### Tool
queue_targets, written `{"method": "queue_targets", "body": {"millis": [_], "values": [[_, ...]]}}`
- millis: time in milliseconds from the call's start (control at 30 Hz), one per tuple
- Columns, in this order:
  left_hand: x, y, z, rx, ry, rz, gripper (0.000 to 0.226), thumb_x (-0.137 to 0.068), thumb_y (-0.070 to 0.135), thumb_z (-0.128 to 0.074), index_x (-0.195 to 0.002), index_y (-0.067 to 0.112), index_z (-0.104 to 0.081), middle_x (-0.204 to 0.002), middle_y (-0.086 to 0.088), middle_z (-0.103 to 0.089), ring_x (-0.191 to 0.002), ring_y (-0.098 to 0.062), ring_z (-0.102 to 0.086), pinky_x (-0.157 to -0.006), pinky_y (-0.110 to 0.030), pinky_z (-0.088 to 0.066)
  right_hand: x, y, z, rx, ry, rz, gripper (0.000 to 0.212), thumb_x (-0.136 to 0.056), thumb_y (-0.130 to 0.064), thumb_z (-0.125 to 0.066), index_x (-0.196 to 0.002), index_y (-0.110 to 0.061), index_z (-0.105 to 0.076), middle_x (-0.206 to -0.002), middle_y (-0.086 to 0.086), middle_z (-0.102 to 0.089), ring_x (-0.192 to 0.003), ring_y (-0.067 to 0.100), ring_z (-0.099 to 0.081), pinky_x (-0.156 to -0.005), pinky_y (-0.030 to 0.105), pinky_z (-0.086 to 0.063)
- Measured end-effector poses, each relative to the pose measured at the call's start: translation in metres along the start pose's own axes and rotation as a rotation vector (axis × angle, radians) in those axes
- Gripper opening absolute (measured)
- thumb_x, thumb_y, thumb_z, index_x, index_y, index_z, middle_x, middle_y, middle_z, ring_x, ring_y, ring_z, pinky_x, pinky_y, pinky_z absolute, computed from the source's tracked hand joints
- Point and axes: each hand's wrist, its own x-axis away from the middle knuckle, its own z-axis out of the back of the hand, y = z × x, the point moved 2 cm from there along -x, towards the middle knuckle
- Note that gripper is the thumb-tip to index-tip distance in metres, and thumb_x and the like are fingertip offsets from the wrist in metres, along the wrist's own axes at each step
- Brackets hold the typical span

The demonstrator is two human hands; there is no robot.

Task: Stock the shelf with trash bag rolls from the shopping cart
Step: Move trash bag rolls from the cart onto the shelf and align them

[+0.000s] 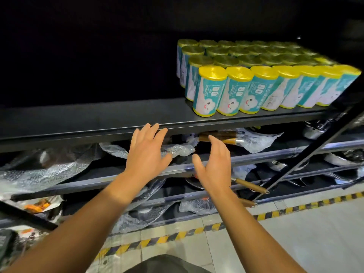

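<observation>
Several yellow trash bag rolls (pixel 244 83) with teal and white labels stand upright in tight rows on the right part of the dark shelf (pixel 98 117). My left hand (pixel 146 152) is spread open just below the shelf's front edge, its fingertips near that edge. My right hand (pixel 212 164) hovers beside it, fingers relaxed and empty. Both hands are left of and below the rolls, apart from them. No shopping cart is in view.
The shelf's left half is bare and dark. Lower shelves (pixel 256 154) hold pans in bubble wrap (pixel 39 170), and wooden handles (pixel 252 187) stick out. A slanted black upright (pixel 315 152) crosses at right. Yellow and black floor tape (pixel 177 235) runs along the rack's base.
</observation>
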Motion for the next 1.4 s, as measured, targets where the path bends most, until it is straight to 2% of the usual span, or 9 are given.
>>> {"method": "queue_targets", "body": {"millis": [167,333,500,733,867,967,1067,1200,1400], "values": [[0.044,0.016,-0.006,0.105,0.055,0.104,0.068,-0.09,0.053,-0.05,-0.145,0.014,-0.045,-0.148,-0.007,-0.048,-0.139,-0.03,-0.038,-0.116,-0.05,-0.028,0.047,0.015,0.008,0.012,-0.218,0.098,0.067,-0.093,-0.038,-0.063,-0.152,-0.018,-0.036,-0.154,0.001,-0.039,-0.146,0.022,-0.029,-0.118,0.045,-0.031],[0.134,0.031,-0.02,0.238,0.096,0.25,0.069,-0.085,0.053,-0.051,-0.135,0.006,-0.058,-0.136,-0.012,-0.059,-0.127,-0.028,-0.046,-0.11,-0.041,-0.035,0.093,0.015,0.009,-0.035,-0.435,0.168,0.072,-0.092,-0.051,-0.051,-0.154,-0.02,-0.033,-0.16,-0.001,-0.032,-0.15,0.019,-0.02,-0.122,0.043,-0.024],[0.236,0.023,-0.01,0.273,0.097,0.451,0.057,-0.085,0.047,-0.058,-0.13,0.012,-0.061,-0.131,-0.006,-0.062,-0.122,-0.022,-0.052,-0.103,-0.037,-0.046,0.153,-0.001,-0.008,-0.121,-0.578,0.308,0.068,-0.089,-0.054,-0.048,-0.146,-0.017,-0.044,-0.149,0.0,-0.045,-0.143,0.023,-0.038,-0.114,0.045,-0.038],[0.377,0.006,0.027,0.197,0.257,0.85,0.065,-0.084,0.053,-0.051,-0.137,0.017,-0.058,-0.14,-0.002,-0.057,-0.13,-0.016,-0.045,-0.11,-0.028,-0.032,0.239,-0.081,-0.05,-0.164,-0.932,0.573,0.08,-0.084,-0.061,-0.041,-0.152,-0.02,-0.038,-0.157,-0.001,-0.036,-0.148,0.02,-0.025,-0.121,0.043,-0.025],[0.454,-0.003,0.047,0.187,0.395,1.057,0.064,-0.083,0.052,-0.052,-0.136,0.016,-0.058,-0.136,-0.004,-0.06,-0.124,-0.015,-0.045,-0.105,-0.011,-0.022,0.295,-0.147,-0.071,-0.234,-1.041,0.749,0.074,-0.084,-0.054,-0.048,-0.149,-0.019,-0.042,-0.153,-0.001,-0.04,-0.146,0.021,-0.029,-0.117,0.046,-0.03],[0.509,-0.014,0.058,0.181,0.489,1.193,0.067,-0.083,0.054,-0.052,-0.139,0.019,-0.055,-0.14,0.0,-0.057,-0.128,-0.012,-0.042,-0.107,-0.015,-0.023,0.342,-0.193,-0.086,-0.287,-1.104,0.83,0.076,-0.081,-0.054,-0.047,-0.148,-0.018,-0.043,-0.152,0.0,-0.041,-0.144,0.02,-0.031,-0.118,0.045,-0.031],[0.559,-0.036,0.073,0.153,0.536,1.246,0.068,-0.083,0.053,-0.052,-0.139,0.016,-0.055,-0.14,-0.003,-0.057,-0.129,-0.012,-0.04,-0.108,-0.015,-0.022,0.387,-0.231,-0.104,-0.305,-1.123,0.862,0.076,-0.081,-0.054,-0.047,-0.148,-0.017,-0.044,-0.152,0.001,-0.043,-0.143,0.021,-0.033,-0.118,0.045,-0.03],[0.615,-0.075,0.093,0.138,0.525,1.31,0.071,-0.083,0.058,-0.048,-0.142,0.018,-0.052,-0.144,-0.003,-0.054,-0.133,-0.019,-0.043,-0.11,-0.027,-0.028,0.435,-0.261,-0.132,-0.279,-1.188,0.819,0.07,-0.085,-0.047,-0.055,-0.148,-0.019,-0.042,-0.15,-0.002,-0.042,-0.142,0.019,-0.033,-0.117,0.046,-0.032],[0.656,-0.14,0.114,0.158,0.464,1.3,0.071,-0.083,0.057,-0.048,-0.141,0.017,-0.053,-0.143,-0.003,-0.054,-0.132,-0.021,-0.045,-0.108,-0.02,-0.023,0.474,-0.277,-0.161,-0.176,-1.182,0.731,0.068,-0.088,-0.041,-0.062,-0.147,-0.015,-0.043,-0.15,0.004,-0.043,-0.14,0.022,-0.035,-0.117,0.043,-0.031]]}}
